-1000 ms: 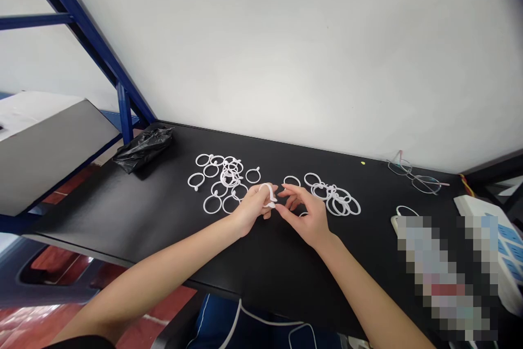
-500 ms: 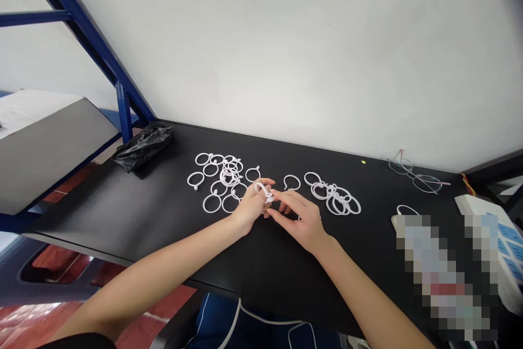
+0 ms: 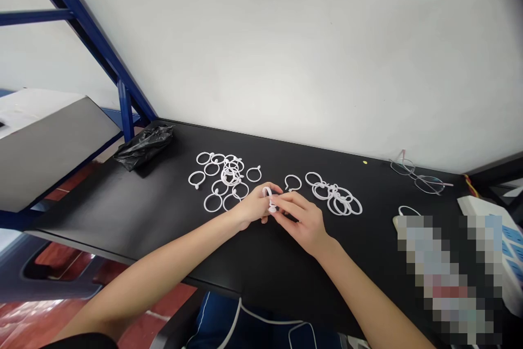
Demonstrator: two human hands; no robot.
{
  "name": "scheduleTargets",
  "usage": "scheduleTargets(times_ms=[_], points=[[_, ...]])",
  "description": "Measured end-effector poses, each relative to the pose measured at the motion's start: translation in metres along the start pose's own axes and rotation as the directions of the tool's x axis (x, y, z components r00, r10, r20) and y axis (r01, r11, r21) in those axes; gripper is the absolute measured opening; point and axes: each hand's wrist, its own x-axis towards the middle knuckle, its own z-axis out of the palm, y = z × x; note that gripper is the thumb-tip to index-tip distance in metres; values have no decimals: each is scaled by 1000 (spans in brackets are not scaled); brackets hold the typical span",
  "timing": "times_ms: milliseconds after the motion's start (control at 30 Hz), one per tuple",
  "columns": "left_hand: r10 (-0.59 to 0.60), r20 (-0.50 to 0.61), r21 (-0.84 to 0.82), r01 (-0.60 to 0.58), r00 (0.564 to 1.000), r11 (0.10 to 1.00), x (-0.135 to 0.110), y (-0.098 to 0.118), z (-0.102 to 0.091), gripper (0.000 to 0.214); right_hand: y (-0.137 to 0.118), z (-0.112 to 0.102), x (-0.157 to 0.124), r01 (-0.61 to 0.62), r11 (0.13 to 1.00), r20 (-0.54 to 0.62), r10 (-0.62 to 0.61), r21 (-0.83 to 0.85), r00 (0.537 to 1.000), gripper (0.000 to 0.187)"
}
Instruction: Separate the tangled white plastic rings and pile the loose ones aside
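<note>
Between both hands is a white plastic curtain ring (image 3: 267, 192) with a small white piece at its lower end. My left hand (image 3: 256, 204) grips the ring, its fingers partly hidden behind it. Thumb and fingertips of my right hand (image 3: 301, 221) pinch the small piece at the ring's lower end. Left of the hands lies a spread of several white rings (image 3: 213, 203), each with a small knob. A single ring (image 3: 293, 182) lies just beyond my right hand, and a heap of linked or overlapping rings (image 3: 338, 199) is to its right.
The black table (image 3: 163, 207) runs along a white wall. A crumpled black plastic bag (image 3: 145, 146) lies at the far left. Eyeglasses (image 3: 427, 183) rest at the back right. A power strip (image 3: 484, 229) and a blurred-out object (image 3: 445, 278) are at the right. A white cable (image 3: 269, 320) hangs below the front edge.
The held ring has turned more upright and edge-on, and its lower end has dropped slightly. My hands have come closer together around it. The things on the table lie as before.
</note>
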Motion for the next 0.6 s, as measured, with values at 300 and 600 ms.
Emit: scheduleTargets(times_ms=[300,600], points=[[124,42,-40,-122,991,992,-3,2,6,15,-1,-2,0,-51,999,-154,49,-7,987,26],[545,53,176,-545,837,820,-19,0,11,42,-1,-4,-1,-201,976,-238,215,82,947,25]])
